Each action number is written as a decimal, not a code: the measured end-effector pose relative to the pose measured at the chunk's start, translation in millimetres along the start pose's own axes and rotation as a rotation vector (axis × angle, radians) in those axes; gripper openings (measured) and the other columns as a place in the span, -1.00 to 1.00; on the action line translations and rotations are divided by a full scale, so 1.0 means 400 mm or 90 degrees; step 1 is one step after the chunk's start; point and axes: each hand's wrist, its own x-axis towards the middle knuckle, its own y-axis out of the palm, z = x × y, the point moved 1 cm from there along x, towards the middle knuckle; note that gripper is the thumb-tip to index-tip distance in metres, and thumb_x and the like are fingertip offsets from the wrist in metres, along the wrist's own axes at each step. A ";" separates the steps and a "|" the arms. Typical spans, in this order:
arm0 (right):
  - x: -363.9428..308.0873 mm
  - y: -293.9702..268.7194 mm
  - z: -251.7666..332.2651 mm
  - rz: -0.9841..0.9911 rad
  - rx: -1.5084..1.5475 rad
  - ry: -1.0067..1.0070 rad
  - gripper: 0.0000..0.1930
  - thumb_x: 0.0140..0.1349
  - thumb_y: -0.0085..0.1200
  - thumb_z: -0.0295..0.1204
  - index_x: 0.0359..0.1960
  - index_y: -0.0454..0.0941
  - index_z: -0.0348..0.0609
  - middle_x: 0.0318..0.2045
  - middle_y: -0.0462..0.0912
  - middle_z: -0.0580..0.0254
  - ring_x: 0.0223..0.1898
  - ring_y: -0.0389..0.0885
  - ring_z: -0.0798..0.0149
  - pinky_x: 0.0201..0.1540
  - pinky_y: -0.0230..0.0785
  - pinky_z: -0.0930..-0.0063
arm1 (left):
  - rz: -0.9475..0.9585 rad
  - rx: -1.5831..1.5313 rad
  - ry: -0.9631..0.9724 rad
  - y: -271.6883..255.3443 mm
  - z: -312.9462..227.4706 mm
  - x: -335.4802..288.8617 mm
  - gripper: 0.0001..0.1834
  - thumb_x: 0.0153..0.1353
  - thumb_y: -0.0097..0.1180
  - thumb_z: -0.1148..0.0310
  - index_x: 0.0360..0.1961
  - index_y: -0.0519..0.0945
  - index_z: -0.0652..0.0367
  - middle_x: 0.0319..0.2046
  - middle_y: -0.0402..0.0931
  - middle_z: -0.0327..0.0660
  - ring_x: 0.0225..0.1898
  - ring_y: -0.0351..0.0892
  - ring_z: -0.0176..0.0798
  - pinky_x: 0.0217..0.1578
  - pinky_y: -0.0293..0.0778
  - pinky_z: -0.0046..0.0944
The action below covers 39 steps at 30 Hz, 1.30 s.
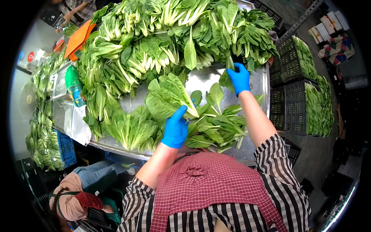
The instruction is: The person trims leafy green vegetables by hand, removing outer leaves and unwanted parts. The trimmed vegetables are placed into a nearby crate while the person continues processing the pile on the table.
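Note:
My left hand (176,128), in a blue glove, is closed round the pale base of a head of leafy greens (164,95). The broad leaves of that head fan out to the far left, above the metal table (199,80). At the right edge of the big pile of greens (154,52), my gloved right hand (240,78) pinches a green leaf (225,80). Its fingertips are partly hidden. Close to my apron lie a heap of loose leafy greens (216,129) and, left of it, another bunch of greens (131,129).
Black crates (288,102) packed with greens stand right of the table. At the left are a green-capped bottle (73,83), an orange panel (78,39), white plastic bags (75,121) and bagged greens (40,135). One person (71,193) is at lower left, another (79,13) beyond the pile.

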 end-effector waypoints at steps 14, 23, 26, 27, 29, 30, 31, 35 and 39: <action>-0.375 -0.036 0.230 0.225 -0.038 -0.493 -0.63 -0.05 0.13 -0.70 -0.15 0.60 -0.10 -0.04 0.53 0.09 -0.04 0.55 0.11 0.02 0.41 0.37 | 0.073 -0.029 -0.093 0.022 0.022 -0.037 -0.51 0.20 0.09 0.43 0.16 0.34 0.26 0.02 0.47 -0.07 0.01 0.50 -0.11 0.03 0.46 -0.11; -0.492 0.039 0.313 0.334 -0.192 -0.585 -0.54 -0.06 -0.02 -0.74 -0.07 0.57 -0.10 0.04 0.51 -0.04 0.02 0.52 -0.08 0.02 0.42 0.20 | 0.071 0.119 -0.177 0.001 -0.040 -0.162 -0.59 0.21 0.14 0.20 0.02 0.52 0.19 -0.11 0.56 -0.24 -0.13 0.53 -0.33 -0.07 0.43 -0.32; -0.539 0.060 0.324 0.363 -0.214 -0.605 -0.49 -0.06 -0.03 -0.75 0.01 0.54 -0.13 0.06 0.50 -0.08 0.06 0.50 -0.09 0.10 0.36 0.20 | 0.140 0.039 -0.101 -0.061 0.011 -0.163 -0.61 0.21 0.13 0.31 0.06 0.49 0.20 -0.09 0.55 -0.22 -0.12 0.54 -0.33 -0.09 0.45 -0.33; -0.555 0.064 0.332 0.366 -0.222 -0.605 -0.48 -0.04 -0.03 -0.76 0.03 0.53 -0.13 0.08 0.49 -0.08 0.09 0.49 -0.06 0.12 0.34 0.22 | 0.144 0.002 -0.034 -0.061 0.019 -0.167 -0.59 0.18 0.16 0.36 0.07 0.49 0.18 -0.09 0.56 -0.23 -0.12 0.54 -0.34 -0.09 0.45 -0.34; -0.599 0.083 0.340 0.355 -0.219 -0.586 -0.48 0.00 0.00 -0.77 0.07 0.50 -0.17 0.14 0.43 -0.05 0.14 0.44 -0.01 0.17 0.28 0.24 | 0.146 -0.019 0.010 -0.073 0.006 -0.189 -0.55 0.16 0.17 0.39 0.10 0.47 0.14 -0.06 0.55 -0.25 -0.08 0.54 -0.34 -0.11 0.46 -0.34; -0.621 0.098 0.344 0.348 -0.212 -0.569 -0.48 0.01 0.03 -0.78 0.08 0.48 -0.22 0.19 0.39 -0.03 0.17 0.41 0.01 0.21 0.24 0.26 | 0.133 -0.023 0.016 -0.085 -0.009 -0.204 -0.52 0.14 0.17 0.41 0.13 0.46 0.15 -0.02 0.54 -0.23 -0.05 0.52 -0.32 -0.08 0.46 -0.33; -0.640 0.113 0.347 0.333 -0.212 -0.587 -0.49 0.05 0.00 -0.77 0.10 0.46 -0.22 0.19 0.39 -0.04 0.17 0.41 0.03 0.17 0.28 0.28 | 0.130 -0.071 0.066 -0.095 -0.016 -0.214 -0.50 0.12 0.19 0.42 0.13 0.45 0.16 -0.02 0.54 -0.22 -0.04 0.52 -0.31 -0.05 0.45 -0.32; -0.690 0.147 0.292 0.314 -0.049 -0.485 -0.52 0.19 -0.06 -0.74 0.18 0.32 -0.26 0.21 0.35 0.06 0.04 0.48 0.22 -0.01 0.39 0.42 | 0.086 -0.085 0.159 -0.157 -0.048 -0.234 -0.47 0.07 0.23 0.44 0.12 0.46 0.19 -0.02 0.54 -0.21 -0.03 0.52 -0.29 0.00 0.44 -0.27; -0.725 0.195 0.244 0.413 0.057 -0.267 -0.75 0.29 -0.04 -0.54 0.00 0.37 -0.22 -0.12 0.47 0.21 -0.24 0.48 0.37 -0.14 0.34 0.50 | -0.020 -0.072 0.208 -0.212 -0.084 -0.282 -0.54 0.04 0.28 0.43 0.02 0.52 0.18 -0.19 0.58 -0.25 -0.22 0.53 -0.32 -0.20 0.47 -0.29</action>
